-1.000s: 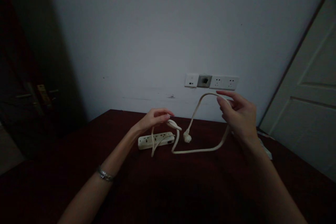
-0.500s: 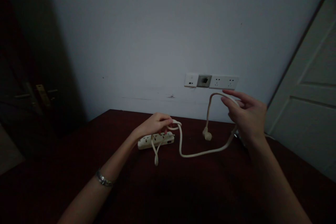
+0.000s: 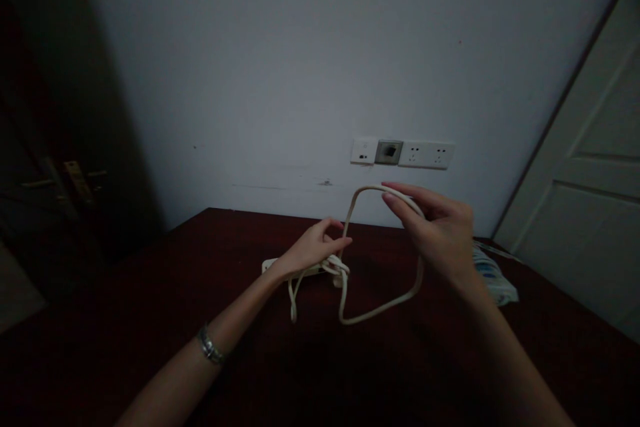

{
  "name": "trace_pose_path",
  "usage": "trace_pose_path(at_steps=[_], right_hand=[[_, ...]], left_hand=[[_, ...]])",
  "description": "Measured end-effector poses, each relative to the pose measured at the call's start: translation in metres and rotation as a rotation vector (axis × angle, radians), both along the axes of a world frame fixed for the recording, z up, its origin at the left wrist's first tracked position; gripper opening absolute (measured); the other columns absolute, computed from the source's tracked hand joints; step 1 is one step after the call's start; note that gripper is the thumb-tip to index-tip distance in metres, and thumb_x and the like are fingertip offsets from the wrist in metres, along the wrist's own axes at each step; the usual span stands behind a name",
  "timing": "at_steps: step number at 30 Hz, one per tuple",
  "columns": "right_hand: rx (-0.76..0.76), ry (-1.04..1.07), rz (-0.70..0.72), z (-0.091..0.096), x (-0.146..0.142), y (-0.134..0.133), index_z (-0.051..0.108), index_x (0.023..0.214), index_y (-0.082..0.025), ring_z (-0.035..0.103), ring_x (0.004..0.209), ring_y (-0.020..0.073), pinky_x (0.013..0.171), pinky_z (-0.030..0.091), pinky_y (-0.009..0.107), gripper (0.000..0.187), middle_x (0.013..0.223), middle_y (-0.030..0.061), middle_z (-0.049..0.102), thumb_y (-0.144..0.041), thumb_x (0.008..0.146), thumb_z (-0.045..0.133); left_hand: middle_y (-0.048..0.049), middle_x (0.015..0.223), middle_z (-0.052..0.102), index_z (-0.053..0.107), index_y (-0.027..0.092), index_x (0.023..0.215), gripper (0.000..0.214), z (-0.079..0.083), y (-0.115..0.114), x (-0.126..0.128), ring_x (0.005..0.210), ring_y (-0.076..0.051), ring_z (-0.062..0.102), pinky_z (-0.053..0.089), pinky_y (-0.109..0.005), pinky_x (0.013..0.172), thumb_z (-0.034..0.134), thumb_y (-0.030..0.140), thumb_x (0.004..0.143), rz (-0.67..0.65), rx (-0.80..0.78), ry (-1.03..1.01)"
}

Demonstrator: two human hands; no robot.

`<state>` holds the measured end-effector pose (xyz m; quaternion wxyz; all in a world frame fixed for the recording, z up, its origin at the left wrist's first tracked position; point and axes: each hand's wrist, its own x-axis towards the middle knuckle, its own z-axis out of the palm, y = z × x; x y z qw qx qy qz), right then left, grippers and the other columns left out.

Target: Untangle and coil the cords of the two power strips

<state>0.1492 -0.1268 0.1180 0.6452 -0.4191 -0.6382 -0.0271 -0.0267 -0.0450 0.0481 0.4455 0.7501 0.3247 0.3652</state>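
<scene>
My left hand [image 3: 313, 252] pinches gathered loops of a white cord [image 3: 373, 308] just above a white power strip [image 3: 273, 265] that lies on the dark red table [image 3: 150, 293]. The strip is mostly hidden behind that hand. My right hand [image 3: 437, 230] is raised to the right, its fingers hooked under a high arc of the same cord, which drops down to my left hand. A lower bend of the cord rests on the table between both hands. I cannot see the plug.
A row of wall sockets [image 3: 403, 153] is on the grey wall behind. A white and blue bag [image 3: 493, 273] lies at the table's right. A white door [image 3: 590, 167] stands at the right, a dark door with a handle [image 3: 65, 180] at the left.
My right hand swung left toward my left hand, carrying the cord's arc. The plug that hung free has gone behind my left hand, where another loop is gathered.
</scene>
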Motion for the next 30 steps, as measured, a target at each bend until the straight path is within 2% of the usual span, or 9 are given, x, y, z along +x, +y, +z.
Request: trace_pose_path(at_steps=[5,8,11,15,18,21,25,27,30], right_hand=[[-0.065,0.007,0.159,0.001,-0.002,-0.010,0.073,0.090,-0.021,0.065,0.074,0.0172,0.065,0.051,0.028,0.021,0.080,0.0041,0.071,-0.033,0.073,0.067],[-0.292,0.057,0.437,0.004,0.009,-0.014,0.072,0.092,-0.017,0.058,0.048,0.0125,0.046,0.046,0.023,0.036,0.054,0.0022,0.064,-0.047,0.079,0.057],[-0.559,0.117,0.684,0.005,0.020,-0.006,0.072,0.088,-0.013,0.055,0.042,0.0118,0.041,0.044,0.023,0.054,0.053,0.0047,0.063,-0.060,0.080,0.047],[-0.869,0.102,0.598,-0.009,0.022,0.022,0.069,0.072,-0.009,0.058,0.045,0.0132,0.042,0.046,0.023,0.055,0.057,0.0098,0.065,-0.063,0.073,0.055],[-1.068,0.036,0.539,-0.031,0.011,0.045,0.066,0.061,-0.010,0.052,0.037,0.0118,0.039,0.042,0.024,0.064,0.050,0.0108,0.062,-0.068,0.077,0.043],[-1.052,0.032,0.549,-0.054,-0.005,0.063,0.061,0.053,-0.011,0.041,0.030,0.0074,0.034,0.032,0.021,0.067,0.043,0.0073,0.057,-0.065,0.082,0.034],[-1.009,0.333,0.583,-0.072,-0.024,0.073,0.045,0.044,-0.016,0.030,0.028,0.0040,0.031,0.018,0.018,0.059,0.034,-0.0031,0.040,-0.063,0.078,0.042],[-0.995,0.465,0.609,-0.074,-0.029,0.074,0.044,0.046,-0.016,0.030,0.030,0.0037,0.032,0.018,0.017,0.050,0.036,-0.0053,0.038,-0.058,0.073,0.054],[-0.904,0.529,0.609,-0.065,-0.028,0.070,0.051,0.051,-0.015,0.038,0.036,0.0047,0.034,0.028,0.016,0.036,0.042,-0.0037,0.045,-0.043,0.071,0.062]], left_hand=[[0.0004,0.061,0.055,0.057,0.013,0.087,0.027,0.000,0.006,-0.003,0.051,-0.009,0.052,0.039,-0.021,0.049,0.051,0.039,0.083,-0.061,0.037,-0.004],[-0.0009,0.064,0.056,0.056,0.014,0.084,0.026,0.002,0.006,-0.003,0.054,-0.010,0.052,0.040,-0.022,0.053,0.047,0.038,0.085,-0.063,0.069,-0.040],[-0.0018,0.072,0.058,0.056,0.015,0.086,0.018,0.003,0.005,-0.002,0.066,-0.011,0.054,0.042,-0.023,0.063,0.046,0.030,0.086,-0.004,0.189,-0.103],[-0.0015,0.084,0.059,0.057,0.018,0.093,0.015,0.001,0.001,0.000,0.076,-0.012,0.052,0.041,-0.025,0.071,0.045,0.024,0.086,0.039,0.351,-0.092],[-0.0013,0.087,0.057,0.057,0.018,0.093,0.016,0.001,-0.004,0.000,0.077,-0.012,0.052,0.041,-0.025,0.071,0.045,0.026,0.087,0.036,0.397,-0.058],[-0.0013,0.085,0.058,0.057,0.017,0.092,0.016,0.004,-0.009,0.001,0.075,-0.012,0.052,0.041,-0.025,0.069,0.046,0.027,0.088,-0.017,0.398,-0.048],[-0.0023,0.086,0.061,0.059,0.016,0.092,0.014,0.005,-0.015,0.004,0.078,-0.013,0.055,0.042,-0.027,0.073,0.048,0.022,0.086,-0.102,0.424,-0.024],[-0.0031,0.090,0.061,0.059,0.017,0.092,0.013,0.005,-0.017,0.005,0.081,-0.013,0.055,0.043,-0.027,0.073,0.050,0.020,0.084,-0.131,0.439,0.002],[-0.0032,0.095,0.058,0.054,0.019,0.107,0.026,0.006,-0.019,0.004,0.065,-0.008,0.052,0.041,-0.022,0.059,0.054,0.021,0.080,-0.148,0.364,0.009]])
